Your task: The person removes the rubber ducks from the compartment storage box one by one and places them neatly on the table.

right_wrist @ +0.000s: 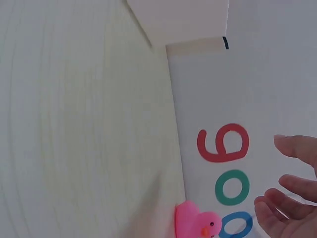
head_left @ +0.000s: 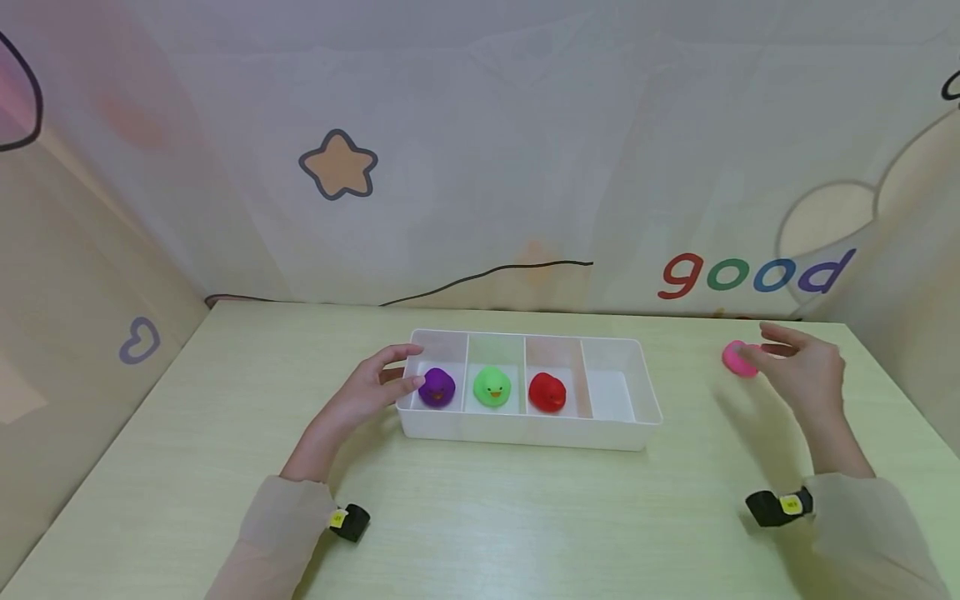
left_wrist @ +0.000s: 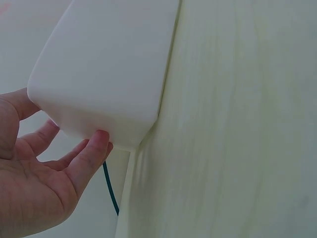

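Note:
A white divided tray (head_left: 525, 429) stands on the table. From left to right, its compartments hold a purple rubber duck (head_left: 437, 388), a green rubber duck (head_left: 492, 387) and a red rubber duck (head_left: 547, 392); the rightmost one shows its bare white floor. My left hand (head_left: 373, 387) holds the tray's left end, thumb at the rim and fingertips against the end wall (left_wrist: 84, 121). At the far right, my right hand (head_left: 808, 371) hovers by a pink rubber duck (head_left: 738, 358), fingers slightly bent. In the right wrist view, a gap separates this hand (right_wrist: 292, 198) from the duck (right_wrist: 190, 220).
A printed cloth backdrop (head_left: 480, 167) rises behind the pale wooden table (head_left: 525, 517), with the table's back edge close behind the tray and the pink duck. Cloth also hangs along the left and right sides.

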`<state>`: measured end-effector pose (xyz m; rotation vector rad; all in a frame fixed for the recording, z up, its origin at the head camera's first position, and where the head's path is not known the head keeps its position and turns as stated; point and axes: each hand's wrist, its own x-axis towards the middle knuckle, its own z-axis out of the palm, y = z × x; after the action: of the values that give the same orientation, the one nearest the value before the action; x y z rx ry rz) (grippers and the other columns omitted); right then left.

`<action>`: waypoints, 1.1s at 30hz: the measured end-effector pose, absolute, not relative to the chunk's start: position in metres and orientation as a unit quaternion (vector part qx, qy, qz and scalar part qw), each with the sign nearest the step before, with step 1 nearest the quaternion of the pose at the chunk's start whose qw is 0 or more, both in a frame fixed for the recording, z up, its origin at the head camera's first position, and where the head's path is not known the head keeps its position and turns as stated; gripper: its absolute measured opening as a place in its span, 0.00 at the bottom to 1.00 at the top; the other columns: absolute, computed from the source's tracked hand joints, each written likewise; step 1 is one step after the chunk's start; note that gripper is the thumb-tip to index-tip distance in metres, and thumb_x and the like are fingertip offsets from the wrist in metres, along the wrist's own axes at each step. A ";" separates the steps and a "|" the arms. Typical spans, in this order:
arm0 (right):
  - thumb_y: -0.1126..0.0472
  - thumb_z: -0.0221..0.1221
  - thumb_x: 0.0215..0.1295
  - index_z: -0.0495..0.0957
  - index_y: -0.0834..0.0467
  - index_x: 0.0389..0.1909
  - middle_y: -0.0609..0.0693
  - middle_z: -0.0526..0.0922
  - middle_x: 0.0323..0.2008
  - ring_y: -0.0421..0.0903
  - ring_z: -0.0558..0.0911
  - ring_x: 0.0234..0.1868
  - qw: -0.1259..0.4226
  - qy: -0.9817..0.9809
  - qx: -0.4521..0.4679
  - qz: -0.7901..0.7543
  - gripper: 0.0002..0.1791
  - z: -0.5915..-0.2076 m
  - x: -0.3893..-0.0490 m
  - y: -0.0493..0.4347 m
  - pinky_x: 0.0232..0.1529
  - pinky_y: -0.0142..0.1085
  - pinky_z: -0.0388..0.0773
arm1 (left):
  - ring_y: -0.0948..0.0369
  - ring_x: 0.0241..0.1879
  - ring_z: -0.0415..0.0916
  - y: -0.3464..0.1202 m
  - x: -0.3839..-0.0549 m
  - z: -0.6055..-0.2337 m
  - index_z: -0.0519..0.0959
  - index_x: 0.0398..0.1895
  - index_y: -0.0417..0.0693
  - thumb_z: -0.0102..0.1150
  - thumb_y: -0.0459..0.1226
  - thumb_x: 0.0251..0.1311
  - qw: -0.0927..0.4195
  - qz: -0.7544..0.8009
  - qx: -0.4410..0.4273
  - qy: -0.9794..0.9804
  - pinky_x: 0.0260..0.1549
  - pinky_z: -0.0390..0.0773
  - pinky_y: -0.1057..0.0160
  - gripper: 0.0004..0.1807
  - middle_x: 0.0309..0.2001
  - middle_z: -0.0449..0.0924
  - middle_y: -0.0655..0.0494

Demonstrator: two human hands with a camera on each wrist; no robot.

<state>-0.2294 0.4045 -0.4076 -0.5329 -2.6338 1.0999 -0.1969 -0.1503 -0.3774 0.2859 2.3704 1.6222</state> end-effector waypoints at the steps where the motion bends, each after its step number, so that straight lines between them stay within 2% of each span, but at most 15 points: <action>1: 0.35 0.62 0.45 0.69 0.48 0.61 0.48 0.76 0.53 0.33 0.74 0.43 0.123 -0.898 -0.175 0.386 0.41 -0.401 -0.225 0.396 0.25 0.28 0.75 | 0.46 0.63 0.59 -0.150 -0.197 -0.377 0.63 0.63 0.49 0.56 0.41 0.60 0.127 0.558 0.098 0.814 0.56 0.65 0.45 0.28 0.66 0.56 0.47; 3: 0.37 0.63 0.45 0.70 0.47 0.60 0.46 0.76 0.52 0.27 0.72 0.40 0.134 -0.893 -0.169 0.394 0.39 -0.389 -0.216 0.376 0.24 0.25 0.75 | 0.46 0.63 0.59 -0.151 -0.197 -0.378 0.62 0.63 0.49 0.56 0.41 0.60 0.128 0.557 0.097 0.815 0.56 0.65 0.45 0.28 0.66 0.55 0.47; 5: 0.40 0.64 0.47 0.69 0.50 0.60 0.52 0.75 0.54 0.34 0.75 0.44 0.132 -0.888 -0.152 0.413 0.38 -0.373 -0.205 0.356 0.26 0.23 0.75 | 0.46 0.63 0.58 -0.151 -0.197 -0.378 0.63 0.63 0.50 0.56 0.41 0.60 0.130 0.555 0.095 0.816 0.56 0.65 0.45 0.28 0.66 0.55 0.47; 6: 0.41 0.64 0.48 0.69 0.51 0.60 0.52 0.75 0.54 0.33 0.75 0.43 0.136 -0.889 -0.144 0.412 0.38 -0.368 -0.201 0.347 0.26 0.21 0.74 | 0.46 0.64 0.58 -0.150 -0.197 -0.378 0.63 0.63 0.50 0.56 0.42 0.60 0.131 0.554 0.093 0.817 0.56 0.65 0.45 0.28 0.66 0.55 0.47; 7: 0.42 0.64 0.48 0.69 0.52 0.60 0.56 0.74 0.55 0.38 0.76 0.45 0.135 -0.888 -0.135 0.419 0.38 -0.362 -0.196 0.339 0.28 0.19 0.74 | 0.46 0.64 0.58 -0.150 -0.197 -0.378 0.63 0.63 0.51 0.56 0.42 0.60 0.131 0.553 0.091 0.818 0.56 0.65 0.45 0.28 0.66 0.55 0.48; 8: 0.43 0.64 0.49 0.69 0.54 0.60 0.58 0.74 0.55 0.43 0.77 0.47 0.138 -0.887 -0.123 0.423 0.37 -0.358 -0.193 0.332 0.30 0.18 0.73 | 0.46 0.64 0.58 -0.150 -0.197 -0.378 0.63 0.63 0.51 0.56 0.42 0.60 0.132 0.552 0.090 0.819 0.56 0.64 0.45 0.28 0.66 0.55 0.48; 9: 0.45 0.65 0.49 0.70 0.54 0.60 0.58 0.74 0.55 0.43 0.78 0.46 0.142 -0.884 -0.114 0.430 0.36 -0.357 -0.191 0.327 0.30 0.17 0.73 | 0.46 0.64 0.57 -0.150 -0.197 -0.378 0.63 0.63 0.51 0.56 0.42 0.59 0.132 0.552 0.089 0.819 0.56 0.64 0.45 0.28 0.66 0.55 0.48; 10: 0.45 0.64 0.50 0.69 0.55 0.60 0.60 0.74 0.55 0.48 0.78 0.48 0.142 -0.887 -0.095 0.429 0.36 -0.355 -0.190 0.322 0.31 0.17 0.73 | 0.46 0.64 0.57 -0.150 -0.198 -0.378 0.63 0.63 0.51 0.56 0.42 0.59 0.132 0.553 0.088 0.818 0.56 0.65 0.45 0.28 0.66 0.55 0.48; 15: 0.46 0.67 0.47 0.74 0.50 0.56 0.51 0.76 0.53 0.40 0.79 0.45 0.158 -0.879 -0.077 0.442 0.33 -0.365 -0.194 0.309 0.32 0.21 0.76 | 0.46 0.64 0.57 -0.150 -0.198 -0.378 0.64 0.62 0.51 0.57 0.41 0.59 0.132 0.556 0.087 0.816 0.56 0.65 0.45 0.27 0.66 0.55 0.47; 16: 0.45 0.66 0.48 0.73 0.52 0.57 0.54 0.76 0.54 0.44 0.79 0.46 0.157 -0.884 -0.063 0.436 0.33 -0.363 -0.193 0.304 0.34 0.22 0.76 | 0.46 0.64 0.57 -0.150 -0.198 -0.378 0.64 0.62 0.51 0.57 0.41 0.59 0.132 0.556 0.087 0.816 0.56 0.65 0.45 0.27 0.66 0.56 0.47; 19: 0.48 0.66 0.49 0.73 0.56 0.57 0.56 0.76 0.53 0.46 0.79 0.46 0.166 -0.888 -0.041 0.427 0.33 -0.352 -0.185 0.284 0.36 0.19 0.74 | 0.46 0.64 0.57 -0.150 -0.198 -0.379 0.64 0.62 0.51 0.57 0.42 0.59 0.132 0.555 0.087 0.817 0.56 0.65 0.45 0.27 0.66 0.55 0.48; 22: 0.50 0.65 0.52 0.70 0.61 0.58 0.61 0.74 0.53 0.53 0.77 0.48 0.160 -0.896 -0.012 0.415 0.34 -0.334 -0.171 0.261 0.39 0.20 0.73 | 0.46 0.64 0.58 -0.151 -0.198 -0.379 0.63 0.62 0.51 0.57 0.42 0.59 0.132 0.555 0.087 0.817 0.56 0.65 0.45 0.28 0.66 0.55 0.48; 28: 0.51 0.65 0.53 0.68 0.61 0.59 0.61 0.75 0.53 0.57 0.77 0.49 0.136 -0.892 0.004 0.430 0.34 -0.322 -0.160 0.234 0.41 0.25 0.73 | 0.46 0.64 0.58 -0.151 -0.197 -0.377 0.63 0.63 0.52 0.57 0.43 0.59 0.132 0.553 0.088 0.818 0.56 0.64 0.44 0.28 0.66 0.55 0.48; 33: 0.54 0.65 0.53 0.69 0.63 0.59 0.60 0.74 0.53 0.57 0.77 0.49 0.133 -0.888 0.037 0.439 0.33 -0.325 -0.158 0.219 0.44 0.29 0.73 | 0.46 0.64 0.57 -0.151 -0.196 -0.377 0.63 0.63 0.52 0.57 0.43 0.59 0.134 0.552 0.088 0.818 0.56 0.64 0.44 0.28 0.66 0.55 0.48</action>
<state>-0.1583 0.2190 -0.3247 0.1071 -2.5761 1.2728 -0.1965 -0.1509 -0.3766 0.2539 2.3724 1.6016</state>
